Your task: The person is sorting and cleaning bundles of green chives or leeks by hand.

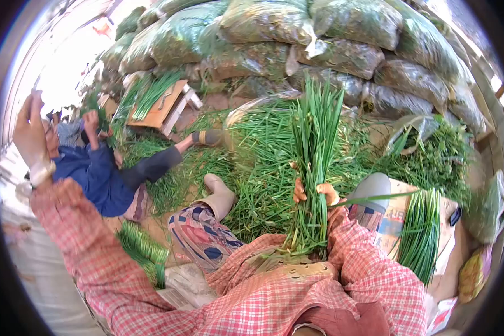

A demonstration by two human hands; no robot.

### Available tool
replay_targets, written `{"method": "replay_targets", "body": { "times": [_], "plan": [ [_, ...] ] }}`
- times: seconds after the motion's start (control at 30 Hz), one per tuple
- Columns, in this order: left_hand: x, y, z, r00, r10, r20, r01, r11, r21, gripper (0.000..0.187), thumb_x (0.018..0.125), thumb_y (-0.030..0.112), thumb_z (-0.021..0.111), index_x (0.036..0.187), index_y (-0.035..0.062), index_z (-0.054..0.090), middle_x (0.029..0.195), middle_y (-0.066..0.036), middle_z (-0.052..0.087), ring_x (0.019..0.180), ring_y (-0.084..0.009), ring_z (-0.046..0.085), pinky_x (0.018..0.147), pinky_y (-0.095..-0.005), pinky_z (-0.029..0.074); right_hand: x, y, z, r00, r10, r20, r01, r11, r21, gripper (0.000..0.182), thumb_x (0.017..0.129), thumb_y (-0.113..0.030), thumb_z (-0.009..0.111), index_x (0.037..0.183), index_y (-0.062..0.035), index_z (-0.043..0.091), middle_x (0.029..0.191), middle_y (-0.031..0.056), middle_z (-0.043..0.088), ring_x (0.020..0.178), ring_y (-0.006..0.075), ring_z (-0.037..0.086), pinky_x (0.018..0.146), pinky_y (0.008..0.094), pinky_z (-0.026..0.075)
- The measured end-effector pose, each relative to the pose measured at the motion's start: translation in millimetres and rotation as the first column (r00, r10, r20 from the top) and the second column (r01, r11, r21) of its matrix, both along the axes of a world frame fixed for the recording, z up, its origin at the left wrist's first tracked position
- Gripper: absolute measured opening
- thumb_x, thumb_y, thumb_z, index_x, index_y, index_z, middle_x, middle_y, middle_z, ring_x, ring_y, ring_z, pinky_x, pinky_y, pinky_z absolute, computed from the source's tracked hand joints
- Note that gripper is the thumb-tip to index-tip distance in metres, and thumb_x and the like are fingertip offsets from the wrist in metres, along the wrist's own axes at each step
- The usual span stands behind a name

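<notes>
My right hand (315, 192) is closed around the lower part of an upright bunch of garlic chives (317, 129), with long flat green leaves. The bunch stands in front of my body, its lower ends near my lap. Far out to the left, my left hand (31, 131) is raised with its fingers stretched upward, and I see nothing in it. A pile of loose chives (263, 134) spreads over the ground before me. Beside my right knee, a neat bundle of chives (421, 235) lies on a flattened cardboard piece (393, 227).
Stuffed plastic sacks (263, 22) are stacked along the back. A co-worker in a blue jacket (89, 173) sits at left by a low wooden stand (159, 106) with greens on it. More bundles (143, 252) lie by my left leg. A dark phone-like object (455, 217) rests at right.
</notes>
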State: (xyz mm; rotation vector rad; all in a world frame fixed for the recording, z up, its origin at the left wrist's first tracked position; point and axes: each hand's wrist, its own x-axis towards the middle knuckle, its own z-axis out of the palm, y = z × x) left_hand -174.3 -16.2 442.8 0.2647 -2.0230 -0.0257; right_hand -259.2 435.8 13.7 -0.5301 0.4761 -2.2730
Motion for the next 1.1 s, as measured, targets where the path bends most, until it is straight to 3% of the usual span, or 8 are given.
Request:
{"method": "replay_targets", "body": {
  "times": [0.07,0.17,0.23,0.37,0.5,0.67,0.9,1.1],
  "plan": [
    [-20,-4,-47,0.919,-0.237,0.314,0.259,0.965,-0.029,0.025,0.082,0.014,0.056,0.103,0.002,0.06,0.079,-0.004,0.061,0.062,-0.0078,0.054,0.052,-0.02,0.042,-1,6,13,0.999,-0.039,0.013,0.039,0.998,0.042,0.087,0.063,-0.028,0.066,0.134,-0.0012,0.024,0.08,0.0106,0.05,0.069,0.0195,0.052,0.073,0.0359,0.045],
    [-34,133,-93,0.383,-0.395,0.835,0.032,0.909,0.416,0.049,0.068,-0.003,0.056,0.116,0.0047,0.053,0.103,-0.01,0.058,0.092,-0.0123,0.054,0.078,-0.0287,0.045,-3,9,23,1.0,-0.011,-0.01,0.012,0.996,0.086,0.087,0.061,-0.024,0.068,0.134,-0.0049,0.025,0.084,0.011,0.052,0.072,0.0205,0.052,0.071,0.0354,0.045],
    [-55,153,-144,0.382,-0.583,0.718,0.557,0.765,0.324,0.053,0.066,0.002,0.061,0.118,0.0056,0.052,0.118,-0.011,0.053,0.111,-0.0195,0.048,0.09,-0.0296,0.039,0,7,34,1.0,-0.005,-0.011,0.006,0.991,0.131,0.088,0.06,-0.022,0.069,0.134,-0.005,0.025,0.085,0.0117,0.052,0.073,0.0208,0.053,0.069,0.0351,0.045],
    [-78,244,-173,0.482,-0.756,0.444,0.713,0.632,0.303,0.043,0.066,0.011,0.068,0.107,0.0051,0.057,0.109,-0.009,0.056,0.104,-0.0228,0.051,0.09,-0.032,0.039,4,3,48,0.997,0.058,-0.059,-0.046,0.981,0.186,0.088,0.059,-0.019,0.07,0.134,-0.0026,0.025,0.086,0.0118,0.054,0.075,0.0206,0.054,0.069,0.0324,0.044],
    [-110,267,-193,0.457,-0.491,0.742,0.535,0.818,0.212,0.043,0.067,0.016,0.066,0.106,0.0005,0.056,0.101,-0.015,0.058,0.098,-0.0242,0.052,0.088,-0.0322,0.039,5,3,56,0.99,0.119,-0.078,-0.097,0.965,0.245,0.087,0.062,-0.017,0.07,0.134,-0.0015,0.023,0.087,0.01,0.055,0.077,0.0204,0.055,0.072,0.0325,0.045],
    [-119,247,-209,0.202,-0.858,0.472,0.413,0.512,0.753,0.028,0.069,0.012,0.062,0.091,-0.0025,0.057,0.085,-0.006,0.058,0.083,-0.0125,0.051,0.077,-0.0266,0.041,1,-2,46,0.981,0.149,-0.126,-0.115,0.963,0.244,0.09,0.061,-0.019,0.073,0.134,-0.0013,0.024,0.091,0.0102,0.055,0.078,0.0195,0.055,0.073,0.0333,0.045],
    [-123,230,-212,0.491,-0.854,0.17,0.461,0.42,0.782,0.017,0.066,0.007,0.062,0.081,0.0003,0.06,0.074,-0.003,0.06,0.067,-0.0077,0.051,0.062,-0.0218,0.042,-5,-6,26,0.982,0.175,-0.069,-0.145,0.938,0.316,0.084,0.06,-0.021,0.073,0.13,-0.0012,0.03,0.093,0.0112,0.056,0.082,0.0225,0.057,0.074,0.0355,0.047],
    [-129,176,-169,0.532,-0.838,-0.122,0.487,0.185,0.853,0.014,0.078,-0.001,0.057,0.092,0.0024,0.057,0.087,-0.004,0.06,0.08,-0.015,0.059,0.074,-0.0258,0.048,6,-2,18,0.99,0.139,0.015,-0.138,0.95,0.279,0.066,0.061,-0.011,0.071,0.12,-0.0009,0.042,0.099,0.0127,0.058,0.083,0.0237,0.059,0.072,0.0358,0.05]
  ]
}}
